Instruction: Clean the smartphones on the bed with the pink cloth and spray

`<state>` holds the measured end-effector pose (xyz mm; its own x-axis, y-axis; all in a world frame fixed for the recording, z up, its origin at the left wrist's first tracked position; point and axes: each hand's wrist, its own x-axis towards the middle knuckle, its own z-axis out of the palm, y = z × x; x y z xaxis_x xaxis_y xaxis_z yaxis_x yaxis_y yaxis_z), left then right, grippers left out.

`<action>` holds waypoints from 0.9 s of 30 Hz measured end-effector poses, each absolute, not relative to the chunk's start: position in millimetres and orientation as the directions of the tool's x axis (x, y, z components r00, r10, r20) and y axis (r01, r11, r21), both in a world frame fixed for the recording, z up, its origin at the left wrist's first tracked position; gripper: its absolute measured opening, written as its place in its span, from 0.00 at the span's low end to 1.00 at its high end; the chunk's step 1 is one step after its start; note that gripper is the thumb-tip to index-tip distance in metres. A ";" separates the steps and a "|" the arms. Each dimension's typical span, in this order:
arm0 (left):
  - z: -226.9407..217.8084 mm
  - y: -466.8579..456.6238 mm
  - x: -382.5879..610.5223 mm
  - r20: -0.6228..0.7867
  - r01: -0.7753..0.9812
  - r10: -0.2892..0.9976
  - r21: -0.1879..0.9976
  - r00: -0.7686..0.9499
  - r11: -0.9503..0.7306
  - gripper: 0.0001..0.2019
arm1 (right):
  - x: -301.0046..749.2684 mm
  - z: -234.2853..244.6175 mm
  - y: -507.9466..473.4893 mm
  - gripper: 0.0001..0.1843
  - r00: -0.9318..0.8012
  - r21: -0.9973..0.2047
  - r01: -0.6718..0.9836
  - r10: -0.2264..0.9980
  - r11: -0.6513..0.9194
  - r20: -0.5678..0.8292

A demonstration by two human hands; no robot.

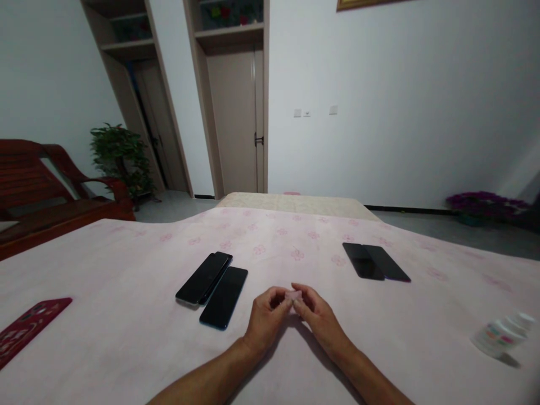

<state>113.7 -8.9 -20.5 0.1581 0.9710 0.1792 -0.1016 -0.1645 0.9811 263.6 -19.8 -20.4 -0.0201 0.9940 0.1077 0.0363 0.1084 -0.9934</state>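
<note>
My left hand (pixel 269 312) and my right hand (pixel 315 310) meet over the middle of the table, thumbs and fingertips nearly touching. Between them they pinch a small pale pink piece (pixel 294 295); its kind cannot be made out, as the fingers cover most of it. Nearest to my left hand lies a dark phone (pixel 225 298), with two more phones (pixel 205 278) side by side just beyond it. To the right and farther off from my right hand are two dark flat phones (pixel 375 262), edge to edge.
A pink flowered tablecloth (pixel 160 337) covers the table. At the left edge lies a red phone case (pixel 29 332). A white bottle (pixel 503 336) with a coloured label stands at the right. Beyond are a wooden bench (pixel 54 185), a green plant (pixel 120 157) and a door (pixel 232 118).
</note>
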 end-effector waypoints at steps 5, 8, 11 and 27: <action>-24.4 -8.0 113.3 0.179 -0.050 0.979 0.983 0.101 -0.174 0.12 | 263.5 -24.6 -16.4 0.20 -0.066 -0.998 -0.031 0.997 0.048 0.050; -28.1 -5.7 110.8 0.160 -0.014 0.979 0.987 0.128 -0.159 0.17 | 263.1 -27.0 -15.5 0.21 -0.027 -0.997 -0.074 1.000 0.007 0.009; -25.2 -3.2 100.7 0.188 0.123 0.972 0.971 0.139 -0.205 0.16 | 263.3 -27.0 -14.8 0.21 0.026 -0.996 -0.074 0.999 0.049 0.047; -39.8 -52.5 -31.1 0.165 0.923 0.983 0.360 0.082 -0.137 0.34 | 265.8 -31.3 -5.8 0.17 0.127 -0.996 -0.038 0.989 0.076 0.071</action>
<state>-31.1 -52.5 -39.8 0.0820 0.9829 0.1651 0.9229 -0.1375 0.3598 265.8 -5.8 -31.3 0.1272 0.9893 0.0709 -0.0380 0.0763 -0.9964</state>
